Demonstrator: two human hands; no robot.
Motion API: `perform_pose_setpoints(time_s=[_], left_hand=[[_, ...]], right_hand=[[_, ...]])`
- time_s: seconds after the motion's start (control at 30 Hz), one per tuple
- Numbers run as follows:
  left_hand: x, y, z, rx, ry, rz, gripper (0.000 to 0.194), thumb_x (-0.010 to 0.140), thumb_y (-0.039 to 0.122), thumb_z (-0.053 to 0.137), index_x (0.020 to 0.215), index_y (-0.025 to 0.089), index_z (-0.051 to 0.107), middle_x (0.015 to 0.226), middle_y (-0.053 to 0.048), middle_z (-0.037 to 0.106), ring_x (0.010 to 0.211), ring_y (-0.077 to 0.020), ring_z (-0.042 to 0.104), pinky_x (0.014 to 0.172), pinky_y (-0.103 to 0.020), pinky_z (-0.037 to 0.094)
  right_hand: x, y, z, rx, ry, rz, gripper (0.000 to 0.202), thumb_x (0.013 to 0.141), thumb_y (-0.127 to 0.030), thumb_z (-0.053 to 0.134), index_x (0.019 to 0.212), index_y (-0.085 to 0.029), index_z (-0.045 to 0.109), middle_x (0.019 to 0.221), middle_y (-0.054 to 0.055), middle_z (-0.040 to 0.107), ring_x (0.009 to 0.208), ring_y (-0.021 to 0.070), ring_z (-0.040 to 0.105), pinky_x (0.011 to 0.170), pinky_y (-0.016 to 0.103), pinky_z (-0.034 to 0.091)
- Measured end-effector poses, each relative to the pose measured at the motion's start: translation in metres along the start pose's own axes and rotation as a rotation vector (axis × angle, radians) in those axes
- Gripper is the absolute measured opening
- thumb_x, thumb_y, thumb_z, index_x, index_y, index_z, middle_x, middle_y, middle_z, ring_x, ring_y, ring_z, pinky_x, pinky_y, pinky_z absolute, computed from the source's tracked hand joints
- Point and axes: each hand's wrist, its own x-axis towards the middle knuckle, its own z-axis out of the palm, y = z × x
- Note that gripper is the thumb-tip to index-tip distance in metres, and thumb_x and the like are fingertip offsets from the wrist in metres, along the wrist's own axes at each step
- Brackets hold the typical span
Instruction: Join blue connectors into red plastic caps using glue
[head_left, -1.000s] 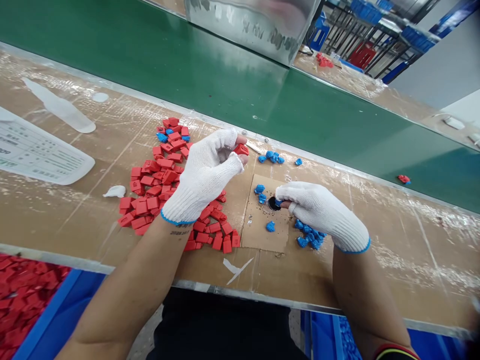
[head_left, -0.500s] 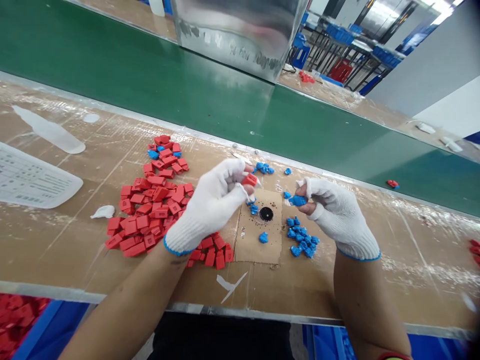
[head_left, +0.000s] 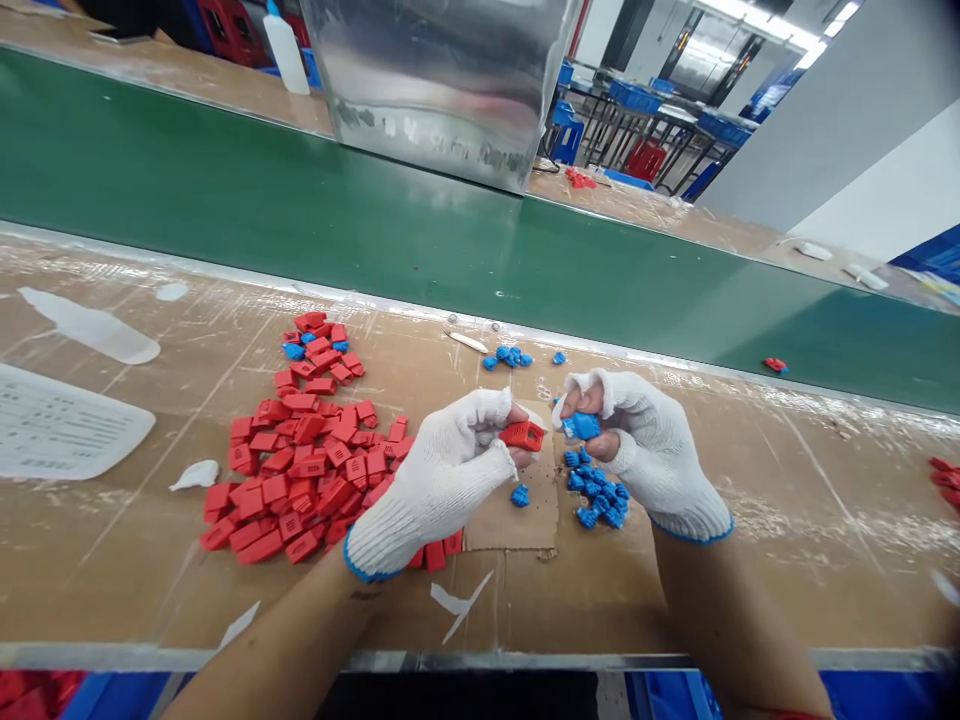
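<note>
My left hand (head_left: 457, 455), in a white glove with bare fingertips, pinches a red hollow plastic piece (head_left: 523, 436) whose open end faces right. Across a small gap, my right hand (head_left: 637, 440), gloved the same way, grips a blue plastic piece (head_left: 580, 427) between thumb and fingers. Beneath both hands lies a cardboard sheet (head_left: 517, 530) with a single blue piece (head_left: 520, 495) on it. A heap of small blue pieces (head_left: 600, 490) sits below my right hand. To the left, a large pile of red pieces (head_left: 300, 470) spreads partly behind my left arm.
A green conveyor belt (head_left: 420, 250) runs across behind the bench, carrying one red and blue piece (head_left: 775, 365). Beyond it stand a metal box (head_left: 435, 100) and a white bottle (head_left: 286, 50). More blue pieces (head_left: 510, 357) lie near a white stick (head_left: 467, 342).
The hands have come nearer each other, and the red piece has turned so its open end faces the blue one. The camera view has tilted up, showing more of the far side.
</note>
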Motion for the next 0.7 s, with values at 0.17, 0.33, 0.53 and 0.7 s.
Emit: perform_pose_setpoints(time_s=[0.17,0.33,0.53,0.7], left_hand=[[-0.002,0.006,-0.001,0.053,-0.083,0.036,0.013,0.083,0.021,0.077,0.095,0.019,0.073,0.084,-0.004,0.077,0.072,-0.0168,0.07,0.069,-0.03,0.06],[-0.003,0.006,-0.001,0.129,-0.113,0.08,0.009,0.085,0.023,0.072,0.093,0.02,0.073,0.083,-0.003,0.074,0.071,-0.0163,0.068,0.065,-0.028,0.059],[-0.004,0.005,0.001,0.092,-0.047,0.038,0.02,0.077,0.019,0.078,0.096,0.02,0.071,0.09,-0.004,0.075,0.074,-0.0164,0.068,0.065,-0.028,0.06],[-0.006,-0.002,0.004,0.05,-0.022,0.142,0.019,0.082,0.014,0.077,0.089,0.023,0.062,0.08,0.0,0.073,0.069,-0.0151,0.07,0.062,-0.028,0.059]], right_hand=[[0.0,-0.009,0.003,-0.06,-0.02,0.0,0.022,0.097,-0.047,0.08,0.1,-0.027,0.069,0.1,0.003,0.074,0.093,0.0225,0.072,0.085,0.042,0.062],[-0.003,-0.019,0.005,-0.151,-0.026,-0.01,0.018,0.099,-0.044,0.078,0.102,-0.028,0.069,0.108,0.005,0.077,0.101,0.025,0.074,0.091,0.044,0.063],[0.0,-0.024,0.008,-0.277,-0.084,-0.047,0.01,0.096,-0.028,0.079,0.096,-0.026,0.069,0.108,0.004,0.079,0.096,0.0235,0.076,0.087,0.039,0.064],[-0.005,-0.022,0.015,-0.244,-0.033,-0.02,0.015,0.095,-0.034,0.081,0.102,-0.027,0.07,0.115,0.005,0.08,0.102,0.0253,0.078,0.088,0.041,0.065]])
